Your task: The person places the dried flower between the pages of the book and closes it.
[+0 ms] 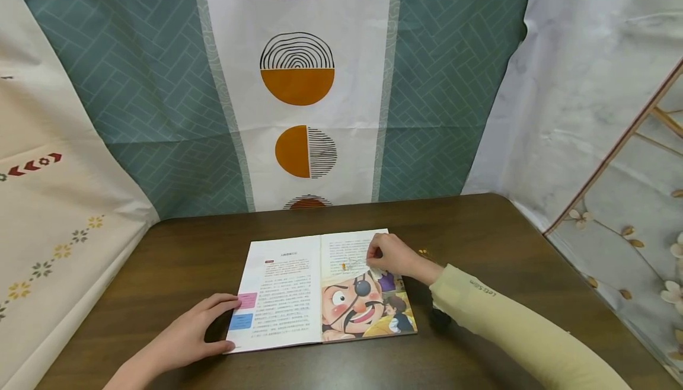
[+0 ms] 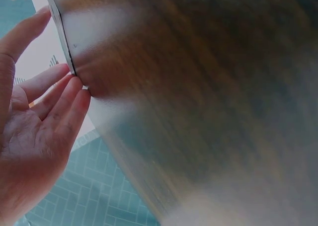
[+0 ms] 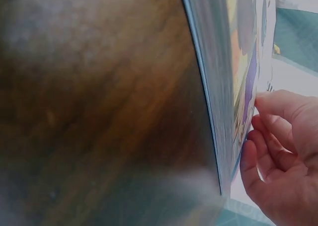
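Observation:
An open book (image 1: pixel 288 301) lies on the brown table, text on its left page and a cartoon pirate on its right page. My left hand (image 1: pixel 184 333) rests at the book's left edge, thumb near the lower corner. In the left wrist view, the fairly straight fingers (image 2: pixel 69 99) touch the edge. My right hand (image 1: pixel 397 255) is over the right page, thumb and index fingertips together, pinching a small, thin, pale piece (image 1: pixel 352 265) with a gold end. Its exact kind is unclear. In the right wrist view, the other fingers (image 3: pixel 251 161) curl beside the book's page edges.
The wooden table (image 1: pixel 187 259) extends around the book. Small gold bits (image 1: pixel 424 253) lie behind the right wrist, and a dark round thing (image 1: pixel 440 319) is partly hidden under the right forearm. A patterned curtain (image 1: pixel 160 82) hangs behind the table.

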The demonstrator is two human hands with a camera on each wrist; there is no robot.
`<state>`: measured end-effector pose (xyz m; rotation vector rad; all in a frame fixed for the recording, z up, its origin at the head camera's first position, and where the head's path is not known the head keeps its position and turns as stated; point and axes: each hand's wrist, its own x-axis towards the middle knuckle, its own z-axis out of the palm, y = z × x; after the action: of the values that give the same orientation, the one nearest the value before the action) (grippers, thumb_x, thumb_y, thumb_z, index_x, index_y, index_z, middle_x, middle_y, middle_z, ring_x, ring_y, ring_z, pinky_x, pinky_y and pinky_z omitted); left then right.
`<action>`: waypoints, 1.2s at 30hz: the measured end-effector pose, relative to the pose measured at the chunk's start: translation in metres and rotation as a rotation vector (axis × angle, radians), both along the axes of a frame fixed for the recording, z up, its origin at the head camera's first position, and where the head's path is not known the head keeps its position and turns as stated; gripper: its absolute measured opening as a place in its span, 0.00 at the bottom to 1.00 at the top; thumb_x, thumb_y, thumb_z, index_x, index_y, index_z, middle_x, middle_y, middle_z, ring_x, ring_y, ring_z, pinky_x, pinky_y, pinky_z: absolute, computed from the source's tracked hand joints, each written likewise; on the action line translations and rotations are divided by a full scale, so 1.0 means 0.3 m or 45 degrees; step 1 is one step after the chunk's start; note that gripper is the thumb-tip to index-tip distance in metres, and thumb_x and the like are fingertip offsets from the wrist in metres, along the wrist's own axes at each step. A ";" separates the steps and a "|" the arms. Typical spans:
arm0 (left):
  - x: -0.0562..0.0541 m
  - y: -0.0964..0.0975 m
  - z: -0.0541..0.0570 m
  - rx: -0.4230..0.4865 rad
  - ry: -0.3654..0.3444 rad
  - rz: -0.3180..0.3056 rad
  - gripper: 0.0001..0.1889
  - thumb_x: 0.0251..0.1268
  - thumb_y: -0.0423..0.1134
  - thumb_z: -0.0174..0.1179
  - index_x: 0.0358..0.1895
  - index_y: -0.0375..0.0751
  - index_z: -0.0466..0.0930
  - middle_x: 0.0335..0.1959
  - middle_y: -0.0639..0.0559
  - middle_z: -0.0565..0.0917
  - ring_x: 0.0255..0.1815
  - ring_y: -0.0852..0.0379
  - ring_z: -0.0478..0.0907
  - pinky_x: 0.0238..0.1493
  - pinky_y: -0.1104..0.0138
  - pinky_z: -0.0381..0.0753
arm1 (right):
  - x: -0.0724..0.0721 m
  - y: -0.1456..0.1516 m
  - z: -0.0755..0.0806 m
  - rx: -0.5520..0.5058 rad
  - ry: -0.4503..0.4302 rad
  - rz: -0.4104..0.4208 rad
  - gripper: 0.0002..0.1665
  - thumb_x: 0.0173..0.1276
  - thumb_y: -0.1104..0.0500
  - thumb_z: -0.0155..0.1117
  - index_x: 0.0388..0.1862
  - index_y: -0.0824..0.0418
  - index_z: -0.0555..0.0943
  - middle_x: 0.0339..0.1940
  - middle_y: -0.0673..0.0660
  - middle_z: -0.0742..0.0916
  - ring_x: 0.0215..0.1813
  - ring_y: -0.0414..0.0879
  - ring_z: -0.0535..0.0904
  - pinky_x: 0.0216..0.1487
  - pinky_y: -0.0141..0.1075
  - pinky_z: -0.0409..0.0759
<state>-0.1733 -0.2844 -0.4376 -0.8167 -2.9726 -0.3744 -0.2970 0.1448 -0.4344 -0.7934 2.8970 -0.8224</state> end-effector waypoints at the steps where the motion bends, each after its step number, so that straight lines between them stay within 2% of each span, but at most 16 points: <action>1: 0.000 0.000 0.000 0.000 0.002 0.000 0.37 0.50 0.60 0.72 0.63 0.47 0.76 0.61 0.53 0.76 0.57 0.51 0.78 0.54 0.56 0.81 | 0.001 -0.001 0.001 -0.007 -0.006 -0.006 0.05 0.62 0.61 0.72 0.27 0.56 0.84 0.30 0.50 0.83 0.29 0.38 0.73 0.31 0.27 0.75; 8: 0.002 0.000 -0.001 -0.003 0.011 0.003 0.37 0.50 0.60 0.72 0.63 0.47 0.76 0.61 0.54 0.76 0.57 0.51 0.78 0.54 0.57 0.81 | 0.012 -0.006 0.006 -0.007 0.021 -0.044 0.03 0.61 0.61 0.73 0.28 0.55 0.88 0.30 0.48 0.87 0.28 0.37 0.75 0.30 0.28 0.76; 18: 0.000 0.000 0.000 -0.003 0.001 0.003 0.38 0.50 0.61 0.72 0.64 0.47 0.76 0.62 0.54 0.76 0.57 0.51 0.78 0.55 0.56 0.81 | 0.022 -0.003 0.010 -0.009 0.061 -0.045 0.03 0.60 0.61 0.74 0.27 0.54 0.89 0.30 0.48 0.88 0.29 0.36 0.76 0.31 0.28 0.77; 27: 0.003 0.003 -0.006 0.001 0.019 0.009 0.38 0.50 0.61 0.71 0.64 0.48 0.76 0.62 0.54 0.76 0.57 0.51 0.78 0.54 0.56 0.81 | 0.016 0.023 0.001 -0.054 0.020 -0.018 0.03 0.61 0.61 0.73 0.34 0.57 0.89 0.33 0.50 0.89 0.31 0.36 0.78 0.35 0.27 0.79; 32: 0.003 0.003 -0.001 0.005 -0.028 0.025 0.39 0.50 0.62 0.71 0.64 0.48 0.76 0.62 0.54 0.76 0.58 0.51 0.77 0.55 0.55 0.81 | 0.024 0.035 0.009 -0.078 0.026 -0.018 0.07 0.60 0.61 0.74 0.38 0.58 0.89 0.35 0.51 0.89 0.34 0.36 0.79 0.37 0.28 0.80; 36: 0.005 0.000 0.000 0.003 -0.027 0.016 0.38 0.51 0.62 0.71 0.64 0.47 0.76 0.62 0.54 0.76 0.58 0.51 0.77 0.55 0.56 0.81 | 0.033 0.040 0.014 -0.042 0.036 -0.023 0.08 0.60 0.60 0.74 0.39 0.58 0.89 0.37 0.52 0.89 0.35 0.37 0.80 0.38 0.29 0.81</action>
<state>-0.1719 -0.2843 -0.4377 -0.7989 -2.9948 -0.3885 -0.2870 0.1569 -0.4301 -0.7895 2.9266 -0.8697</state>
